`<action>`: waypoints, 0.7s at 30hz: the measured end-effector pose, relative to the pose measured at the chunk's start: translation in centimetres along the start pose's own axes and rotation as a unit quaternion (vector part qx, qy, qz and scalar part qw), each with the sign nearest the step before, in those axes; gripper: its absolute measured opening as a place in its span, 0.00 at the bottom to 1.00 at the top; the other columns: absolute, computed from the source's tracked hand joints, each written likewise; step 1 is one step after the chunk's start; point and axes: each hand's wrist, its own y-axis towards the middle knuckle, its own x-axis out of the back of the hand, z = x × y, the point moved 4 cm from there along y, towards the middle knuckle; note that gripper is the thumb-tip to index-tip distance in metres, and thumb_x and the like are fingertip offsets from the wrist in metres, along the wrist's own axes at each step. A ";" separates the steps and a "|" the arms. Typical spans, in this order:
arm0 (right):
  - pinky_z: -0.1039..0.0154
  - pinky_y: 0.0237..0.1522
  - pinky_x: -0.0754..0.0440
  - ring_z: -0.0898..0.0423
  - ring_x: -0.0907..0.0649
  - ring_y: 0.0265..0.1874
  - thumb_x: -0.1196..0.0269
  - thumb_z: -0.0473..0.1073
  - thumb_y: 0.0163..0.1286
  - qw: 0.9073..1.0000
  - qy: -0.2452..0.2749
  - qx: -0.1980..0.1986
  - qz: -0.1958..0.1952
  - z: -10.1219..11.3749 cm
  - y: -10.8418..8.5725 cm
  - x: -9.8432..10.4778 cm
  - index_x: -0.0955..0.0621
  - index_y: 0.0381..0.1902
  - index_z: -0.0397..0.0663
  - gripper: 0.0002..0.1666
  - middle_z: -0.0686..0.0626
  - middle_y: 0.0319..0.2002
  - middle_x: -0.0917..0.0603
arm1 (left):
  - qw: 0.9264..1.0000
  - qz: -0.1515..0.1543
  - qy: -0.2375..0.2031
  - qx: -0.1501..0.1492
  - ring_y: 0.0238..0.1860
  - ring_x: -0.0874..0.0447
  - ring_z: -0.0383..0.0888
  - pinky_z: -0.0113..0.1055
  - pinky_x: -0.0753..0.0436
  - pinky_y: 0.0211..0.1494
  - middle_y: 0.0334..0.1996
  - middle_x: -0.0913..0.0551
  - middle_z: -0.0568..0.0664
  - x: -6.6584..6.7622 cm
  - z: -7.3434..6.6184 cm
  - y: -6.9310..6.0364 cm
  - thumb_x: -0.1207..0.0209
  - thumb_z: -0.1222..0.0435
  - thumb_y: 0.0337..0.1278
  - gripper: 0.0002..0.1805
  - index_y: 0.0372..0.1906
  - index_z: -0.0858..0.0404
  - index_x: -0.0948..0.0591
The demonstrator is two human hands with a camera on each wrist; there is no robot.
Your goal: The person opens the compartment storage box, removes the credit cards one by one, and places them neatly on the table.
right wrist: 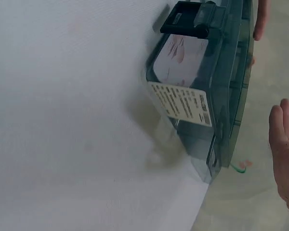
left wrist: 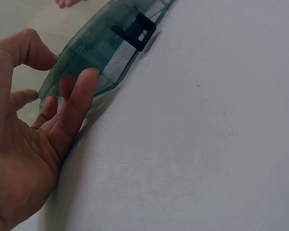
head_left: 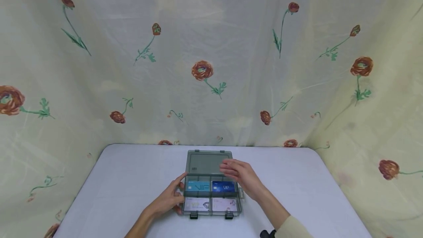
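A see-through grey-green plastic box (head_left: 187, 213) stands on the table with its lid (head_left: 205, 162) folded back. Its back compartments hold a light-blue VIP card (head_left: 197, 186) and a dark-blue VIP card (head_left: 223, 186). In front lie a whitish card (head_left: 195, 204) and a pale pink card (head_left: 224, 205). My left hand (head_left: 170, 197) rests against the box's left side; its bent thumb and a fingertip touch the edge in the left wrist view. My right hand (head_left: 244, 177) hovers above the box's right side, its fingers (right wrist: 277, 125) straight and apart from it.
The box stands on a white table (head_left: 132, 172). Black latches (head_left: 193, 215) are at its front edge, and a printed label (right wrist: 183, 103) is on its right wall. A flower-patterned curtain (head_left: 231, 113) hangs behind and at both sides.
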 end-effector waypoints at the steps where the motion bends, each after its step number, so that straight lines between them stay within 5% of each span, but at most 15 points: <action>1: 0.49 0.68 0.26 0.41 0.22 0.64 0.47 0.51 0.80 1.000 0.019 -0.015 0.006 -0.2 0.2 -0.2 0.29 0.68 0.32 0.30 0.38 0.61 0.19 | 1.000 0.001 -0.001 0.000 0.27 0.25 0.41 0.40 0.13 0.27 0.54 0.42 0.60 0.0 0.0 0.0 0.45 0.77 0.49 0.53 0.82 0.54 0.53; 9: 0.53 0.59 0.18 0.42 0.16 0.57 0.49 0.48 0.79 0.990 0.069 -0.119 0.014 -2.8 1.5 -0.6 0.29 0.65 0.24 0.31 0.29 0.60 0.21 | 1.000 0.004 -0.018 0.001 0.26 0.28 0.40 0.38 0.15 0.25 0.53 0.41 0.59 0.0 -0.1 0.0 0.45 0.77 0.48 0.54 0.82 0.55 0.53; 21: 0.49 0.59 0.18 0.40 0.16 0.55 0.49 0.47 0.79 0.986 0.044 -0.157 0.045 -3.9 2.3 -1.8 0.27 0.62 0.22 0.30 0.28 0.57 0.19 | 1.000 0.003 -0.025 0.014 0.27 0.28 0.41 0.39 0.15 0.25 0.54 0.41 0.60 0.0 -0.4 0.0 0.43 0.77 0.46 0.55 0.82 0.54 0.51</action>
